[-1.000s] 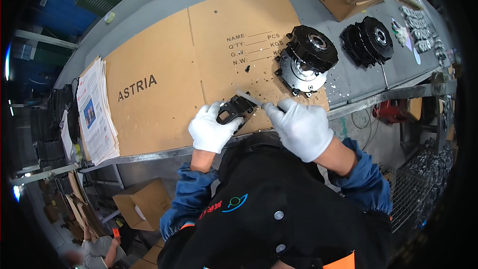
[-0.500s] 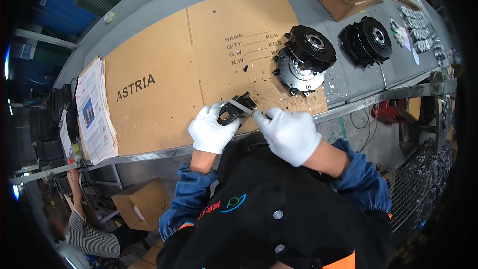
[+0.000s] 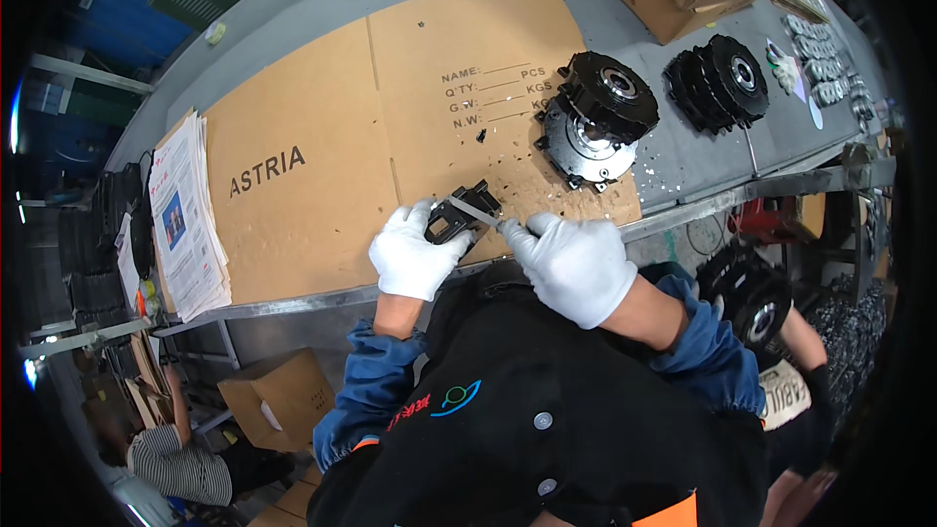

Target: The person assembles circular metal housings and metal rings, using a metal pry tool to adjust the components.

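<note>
Near front edge of grey desk [image 3: 293, 306], white-gloved left hand [image 3: 416, 254] grips black slotted block [image 3: 484, 197]; white-gloved right hand [image 3: 578, 268] grips flat grey metal blade [image 3: 473, 211]; uneven pressure might skid it.

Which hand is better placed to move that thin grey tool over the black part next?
Probably the right hand: it grips the thin grey tool, which lies across the black part. The left hand holds the black part's left end, so it seems better placed for steadying.
</note>
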`<state>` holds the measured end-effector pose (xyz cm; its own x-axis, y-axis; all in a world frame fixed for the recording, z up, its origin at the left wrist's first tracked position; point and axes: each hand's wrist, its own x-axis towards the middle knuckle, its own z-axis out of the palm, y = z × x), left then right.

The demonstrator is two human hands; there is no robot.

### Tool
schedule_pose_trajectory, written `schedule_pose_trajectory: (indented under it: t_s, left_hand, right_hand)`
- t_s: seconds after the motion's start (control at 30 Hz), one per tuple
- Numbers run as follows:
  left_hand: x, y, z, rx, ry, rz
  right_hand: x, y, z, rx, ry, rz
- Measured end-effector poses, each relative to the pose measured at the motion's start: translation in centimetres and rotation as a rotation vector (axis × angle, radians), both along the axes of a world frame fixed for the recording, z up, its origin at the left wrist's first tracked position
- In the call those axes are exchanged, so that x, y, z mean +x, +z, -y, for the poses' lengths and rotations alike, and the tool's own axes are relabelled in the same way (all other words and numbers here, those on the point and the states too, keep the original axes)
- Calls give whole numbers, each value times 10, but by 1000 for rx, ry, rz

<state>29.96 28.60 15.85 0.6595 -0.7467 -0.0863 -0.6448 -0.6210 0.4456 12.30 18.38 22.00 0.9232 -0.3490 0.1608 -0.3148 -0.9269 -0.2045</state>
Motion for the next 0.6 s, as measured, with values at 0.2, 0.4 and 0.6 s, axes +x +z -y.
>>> schedule_pose_trajectory:
  t_s: [0.2, 0.4, 0.6]
  left_hand:
    - [12, -6, -2, -52, 0, 56]
    - [-13, -2, -3, 51, -241, 174]
    - [29, 9, 0, 176, -127, 7]
  right_hand:
    - [16, -21, -4, 75, -18, 63]
    - [50, -52, 5, 76, -6, 108]
    - [25, -29, 37, 144, -284, 363]
